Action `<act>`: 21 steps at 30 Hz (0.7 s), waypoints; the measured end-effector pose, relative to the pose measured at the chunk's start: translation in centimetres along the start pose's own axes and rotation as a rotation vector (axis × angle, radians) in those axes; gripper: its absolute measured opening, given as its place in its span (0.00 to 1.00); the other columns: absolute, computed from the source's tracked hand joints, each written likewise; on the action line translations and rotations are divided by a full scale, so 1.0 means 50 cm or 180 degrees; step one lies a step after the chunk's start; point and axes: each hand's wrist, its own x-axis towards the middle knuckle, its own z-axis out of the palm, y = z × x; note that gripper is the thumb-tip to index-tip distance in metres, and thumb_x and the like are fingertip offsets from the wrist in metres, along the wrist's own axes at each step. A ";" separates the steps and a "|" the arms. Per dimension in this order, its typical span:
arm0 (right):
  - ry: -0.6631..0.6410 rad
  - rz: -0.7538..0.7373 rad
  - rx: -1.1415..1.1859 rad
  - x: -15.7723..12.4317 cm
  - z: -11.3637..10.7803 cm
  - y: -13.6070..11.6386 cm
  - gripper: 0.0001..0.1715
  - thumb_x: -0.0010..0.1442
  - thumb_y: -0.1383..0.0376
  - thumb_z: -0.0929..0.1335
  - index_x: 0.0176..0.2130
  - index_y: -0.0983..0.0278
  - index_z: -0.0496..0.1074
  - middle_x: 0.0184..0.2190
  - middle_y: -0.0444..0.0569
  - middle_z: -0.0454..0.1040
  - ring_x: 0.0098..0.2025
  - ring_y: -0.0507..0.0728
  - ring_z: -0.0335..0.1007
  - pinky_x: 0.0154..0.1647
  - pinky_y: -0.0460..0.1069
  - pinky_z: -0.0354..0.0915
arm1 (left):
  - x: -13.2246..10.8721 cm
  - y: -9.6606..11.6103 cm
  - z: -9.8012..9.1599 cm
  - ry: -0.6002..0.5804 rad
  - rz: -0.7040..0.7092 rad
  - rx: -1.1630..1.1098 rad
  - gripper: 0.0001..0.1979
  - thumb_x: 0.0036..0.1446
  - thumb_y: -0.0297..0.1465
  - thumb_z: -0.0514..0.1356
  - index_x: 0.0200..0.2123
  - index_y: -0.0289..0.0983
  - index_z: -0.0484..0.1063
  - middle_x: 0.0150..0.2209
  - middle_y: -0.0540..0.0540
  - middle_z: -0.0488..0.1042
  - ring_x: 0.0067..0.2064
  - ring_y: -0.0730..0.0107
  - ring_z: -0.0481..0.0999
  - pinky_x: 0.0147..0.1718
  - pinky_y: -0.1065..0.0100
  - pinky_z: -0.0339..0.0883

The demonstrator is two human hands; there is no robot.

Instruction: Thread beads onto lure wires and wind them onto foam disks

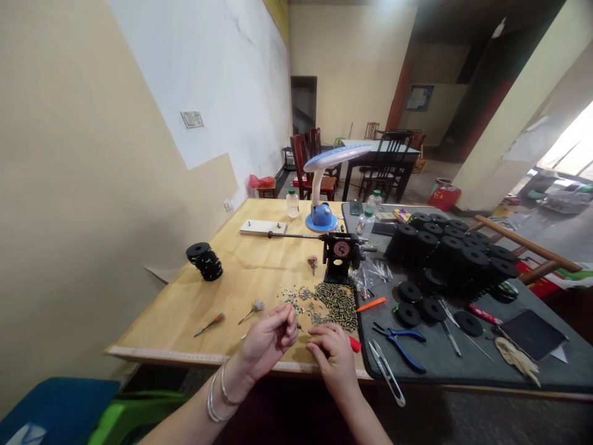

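Observation:
Both hands are over the front edge of the wooden table (pixel 259 272). My left hand (pixel 273 334), with silver bangles at the wrist, has its thumb and fingers pinched together; a tiny dark piece shows by its fingertips, too small to name. Just to the right, my right hand (pixel 332 353) is curled, thumb and forefinger close together; whatever they hold is hidden. A red handle-like object (pixel 354 344) lies beside it. Beyond the hands spreads a pile of small black-and-yellow striped pieces (pixel 337 303), with tiny coloured beads (pixel 301 293) to its left.
A black hand-crank winder (pixel 340 256) stands behind the pile, near a blue desk lamp (pixel 321 217). On the dark mat are blue pliers (pixel 403 337), thread snips (pixel 386 371), an orange tool (pixel 372 304) and stacked black foam spools (pixel 445 247). More black discs (pixel 204 259) stand left.

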 end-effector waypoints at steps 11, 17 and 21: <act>0.0039 -0.0155 0.0221 0.025 -0.024 -0.051 0.12 0.56 0.67 0.70 0.43 0.59 0.74 0.39 0.52 0.76 0.46 0.63 0.68 0.45 0.56 0.65 | 0.000 -0.004 0.006 0.0115 -0.0033 0.0205 0.14 0.52 0.34 0.65 0.22 0.33 0.66 0.19 0.53 0.64 0.18 0.82 0.60 0.18 0.77 0.49; 0.0023 -0.0187 0.0453 0.044 -0.019 -0.076 0.05 0.59 0.69 0.67 0.32 0.59 0.72 0.30 0.47 0.76 0.39 0.61 0.69 0.41 0.54 0.64 | -0.003 -0.005 0.008 0.0181 -0.0015 0.0291 0.14 0.51 0.35 0.65 0.22 0.33 0.65 0.19 0.53 0.65 0.18 0.82 0.60 0.18 0.77 0.47; 0.0089 -0.0137 0.0531 0.036 -0.015 -0.070 0.06 0.58 0.69 0.68 0.30 0.59 0.72 0.29 0.46 0.76 0.38 0.60 0.69 0.41 0.54 0.63 | -0.004 -0.006 0.009 0.0208 -0.0043 0.0301 0.14 0.51 0.34 0.64 0.21 0.33 0.64 0.18 0.53 0.64 0.18 0.82 0.60 0.18 0.77 0.48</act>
